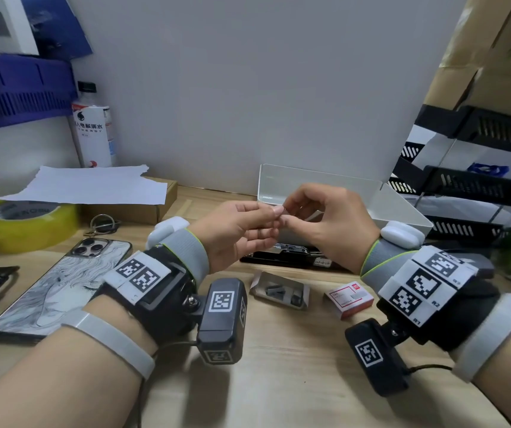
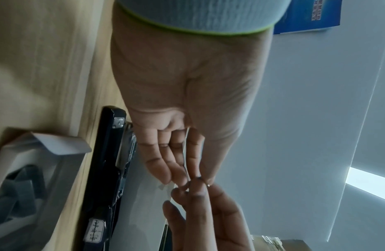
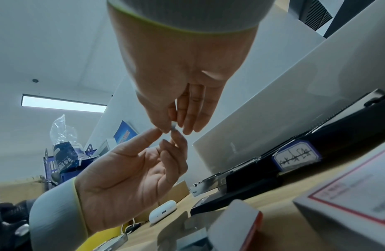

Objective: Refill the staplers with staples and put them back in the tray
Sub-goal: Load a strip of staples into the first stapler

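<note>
Both hands are raised above the desk with their fingertips meeting on a small grey staple strip (image 3: 173, 127). My right hand (image 1: 291, 211) pinches it between thumb and fingers. My left hand (image 1: 274, 215) holds its lower end between thumb and index finger. Below the hands a black stapler (image 1: 291, 257) lies open on the desk, its metal channel exposed; it also shows in both wrist views (image 2: 107, 169) (image 3: 251, 178). An open inner staple box (image 1: 280, 291) with loose strips and a red-and-white staple box (image 1: 348, 299) lie in front of it. The white tray (image 1: 408, 211) stands behind.
A phone (image 1: 59, 282), a yellow tape roll (image 1: 25, 220), a key ring (image 1: 102, 222), a flat cardboard box under paper (image 1: 93, 186) and a bottle (image 1: 92, 134) fill the left side. Black mesh trays (image 1: 480, 186) stack at the right. A white earbud case (image 3: 163, 211) lies near the stapler.
</note>
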Demonstrator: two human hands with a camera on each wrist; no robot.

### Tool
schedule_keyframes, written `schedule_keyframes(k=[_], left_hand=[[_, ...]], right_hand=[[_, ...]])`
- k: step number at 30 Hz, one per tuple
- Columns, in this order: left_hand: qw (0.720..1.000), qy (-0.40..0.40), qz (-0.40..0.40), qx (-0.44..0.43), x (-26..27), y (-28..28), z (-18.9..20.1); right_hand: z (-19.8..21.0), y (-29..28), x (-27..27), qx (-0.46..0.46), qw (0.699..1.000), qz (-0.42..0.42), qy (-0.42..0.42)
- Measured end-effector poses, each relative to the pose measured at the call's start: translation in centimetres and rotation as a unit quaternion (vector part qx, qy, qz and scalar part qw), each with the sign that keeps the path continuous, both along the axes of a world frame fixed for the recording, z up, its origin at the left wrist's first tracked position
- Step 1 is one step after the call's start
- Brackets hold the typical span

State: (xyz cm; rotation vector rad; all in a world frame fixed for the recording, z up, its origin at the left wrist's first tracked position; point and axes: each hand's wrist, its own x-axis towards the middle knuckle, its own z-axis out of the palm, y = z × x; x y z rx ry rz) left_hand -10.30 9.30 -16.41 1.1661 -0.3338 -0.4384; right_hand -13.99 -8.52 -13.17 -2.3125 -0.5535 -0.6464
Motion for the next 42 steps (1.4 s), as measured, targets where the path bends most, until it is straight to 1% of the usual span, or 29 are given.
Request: schedule_keyframes(k=[3,5,7,9,10,12,15,18,21,27,32,37,42], left_hand=[[1.0,-0.005,0.009,-0.002,0.1,0.0,-0.1],[0.999,-0.018,0.029,0.018,0.1,0.0,-0.1],[0.994,-0.042,0.078,0.06,0.5,0.3,-0.4],[0.985,-0.059,0.124,0.107,1.0,0.8,-1.1],[0.981,-0.06,0.133,0.127,1.4,1.0,-1.6],[0.976,-0.053,0.132,0.164,1.7,1.1,-2.7],[0.968,-0.052,0.115,0.215,1.8,1.2,-3.9],[0.954,-0.082,0.111,0.265,1.9,1.1,-4.2],[0.941,-0.113,0.121,0.297,2.1,1.1,-4.4],[0.935,-0.129,0.121,0.306,2.4,1.1,-4.7],[0.944,-0.137,0.123,0.273,2.6,1.0,-5.2],[0.943,-0.144,0.124,0.272,2.8,1.2,-5.4],[0.944,-0.145,0.118,0.273,2.9,1.2,-5.5]], right_hand=[[-0.2,0.1,0.4,-0.011,1.0,-0.003,0.002],[-0.2,-0.2,0.8,-0.026,0.999,-0.019,0.02],[-0.4,-0.7,1.6,-0.071,0.994,-0.053,0.066],[-1.0,-1.2,2.2,-0.139,0.98,-0.075,0.122],[-1.3,-1.2,2.4,-0.173,0.972,-0.077,0.138],[-1.8,-1.1,2.6,-0.218,0.962,-0.07,0.147],[-1.8,-0.8,2.7,-0.244,0.955,-0.072,0.153],[-1.6,-0.8,2.7,-0.259,0.948,-0.083,0.165],[-1.5,-0.8,2.8,-0.267,0.944,-0.084,0.172],[-1.7,-0.9,3.0,-0.268,0.944,-0.086,0.172],[-1.6,-1.1,3.3,-0.271,0.942,-0.091,0.174],[-1.5,-0.8,3.2,-0.289,0.936,-0.1,0.175],[-1.2,-0.6,3.3,-0.308,0.925,-0.105,0.194]])
